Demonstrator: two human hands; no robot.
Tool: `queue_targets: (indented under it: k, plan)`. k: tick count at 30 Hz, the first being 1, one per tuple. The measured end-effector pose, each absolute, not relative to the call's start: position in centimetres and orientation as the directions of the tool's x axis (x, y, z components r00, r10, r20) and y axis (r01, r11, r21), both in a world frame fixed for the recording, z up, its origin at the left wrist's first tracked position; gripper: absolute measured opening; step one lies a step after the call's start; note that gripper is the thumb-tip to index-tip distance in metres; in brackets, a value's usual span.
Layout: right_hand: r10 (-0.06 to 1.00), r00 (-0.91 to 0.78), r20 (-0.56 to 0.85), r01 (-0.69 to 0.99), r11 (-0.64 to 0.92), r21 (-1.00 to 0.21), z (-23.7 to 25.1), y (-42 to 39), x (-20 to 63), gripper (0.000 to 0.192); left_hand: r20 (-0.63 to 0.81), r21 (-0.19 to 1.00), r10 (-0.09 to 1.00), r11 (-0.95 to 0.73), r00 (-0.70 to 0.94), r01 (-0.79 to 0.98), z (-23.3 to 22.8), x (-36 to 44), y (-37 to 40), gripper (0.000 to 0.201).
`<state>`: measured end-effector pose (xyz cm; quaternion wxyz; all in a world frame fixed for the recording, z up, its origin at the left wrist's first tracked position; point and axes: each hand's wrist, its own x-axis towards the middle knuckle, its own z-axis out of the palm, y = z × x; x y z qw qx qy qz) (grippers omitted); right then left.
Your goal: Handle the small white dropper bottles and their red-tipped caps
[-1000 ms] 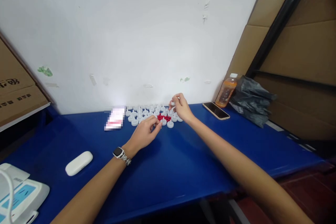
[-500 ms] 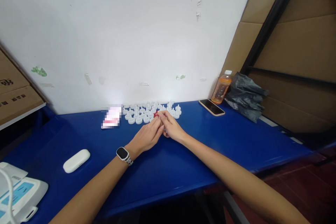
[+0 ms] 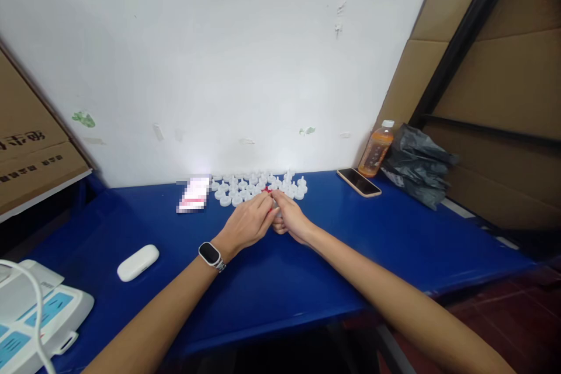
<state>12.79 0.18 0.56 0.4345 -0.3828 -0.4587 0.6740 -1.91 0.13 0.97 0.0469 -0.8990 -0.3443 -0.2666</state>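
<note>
Close together over the blue table (image 3: 315,286), my two hands meet at the fingertips. My left hand (image 3: 245,222), with a smartwatch on its wrist, is closed on a small red piece (image 3: 266,190) that pokes out beyond its fingers. My right hand (image 3: 293,219) has its fingers curled against the left. Between them shows a bit of a whitish piece (image 3: 277,204), mostly hidden, so its kind is unclear. Just beyond the hands stand several white plastic nozzle caps (image 3: 225,201), each a round base with a thin spout pointing up.
A blurred white-and-pink item (image 3: 194,194) lies left of the caps. A white oval case (image 3: 138,263) and a white device with blue panels (image 3: 48,315) are at the left. Rightward are a phone (image 3: 359,182), an orange drink bottle (image 3: 376,149) and a black plastic bag (image 3: 418,166).
The whole view has shifted slightly, so the table items appear farther right. My hands stay together, and the red piece now shows just above the fingertips of both.
</note>
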Motion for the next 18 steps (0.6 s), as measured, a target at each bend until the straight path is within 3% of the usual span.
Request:
queue_targets:
  k: [2,4,7,10,14,18]
  plan:
    - [0.941,-0.32,-0.111,-0.203,-0.182,-0.962,0.5,0.1,12.7,0.035,0.509,0.124,0.578,-0.782,0.637,0.611,0.9,-1.8,0.1,0.027]
    - [0.965,-0.26,0.019,-0.121,-0.013,-0.993,0.8,0.1,12.9,0.036,0.522,0.233,0.596,-0.788,0.61,0.569,0.9,-1.7,0.2,0.03]
    - [0.931,-0.122,0.345,0.094,0.357,-0.929,1.4,0.5,14.4,0.035,0.564,0.48,0.715,-0.691,0.413,0.541,1.1,-1.6,0.3,0.037]
    - [0.891,0.056,0.45,0.163,0.437,-0.885,1.7,2.0,16.5,0.035,0.544,0.642,0.814,-0.559,0.201,0.525,1.8,-2.2,1.1,0.041]
    - [0.931,0.142,0.337,0.087,0.328,-0.941,1.5,4.2,18.3,0.041,0.509,0.501,0.803,-0.57,0.311,0.651,2.3,-2.9,4.3,0.035]
    - [0.93,0.019,0.368,0.238,0.353,-0.905,1.1,4.6,18.5,0.046,0.439,0.344,0.759,-0.636,0.481,0.691,1.9,-2.1,8.2,0.032]
